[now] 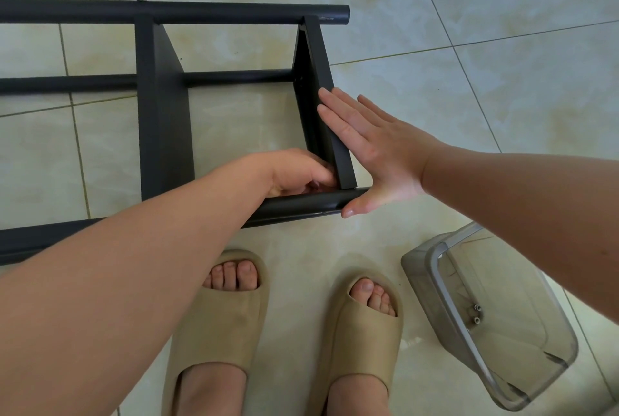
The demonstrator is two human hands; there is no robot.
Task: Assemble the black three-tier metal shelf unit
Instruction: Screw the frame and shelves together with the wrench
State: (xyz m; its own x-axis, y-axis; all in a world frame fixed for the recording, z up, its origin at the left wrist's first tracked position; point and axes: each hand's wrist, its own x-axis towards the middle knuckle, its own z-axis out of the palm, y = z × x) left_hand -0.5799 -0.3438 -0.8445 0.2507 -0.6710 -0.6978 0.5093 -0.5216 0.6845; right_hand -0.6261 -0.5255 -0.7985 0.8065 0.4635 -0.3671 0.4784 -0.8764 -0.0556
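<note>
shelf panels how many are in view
2. The middle shelf panel stands between the poles; the end shelf panel is at the pole ends, touched by the right hand. A third may be out of frame left.

black shelf unit (164,107), lying on side

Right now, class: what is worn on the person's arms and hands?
Nothing shows. The left hand and right hand wear no gloves or visible rings; the left forearm and right forearm carry no sleeve, watch or band in view.
</note>
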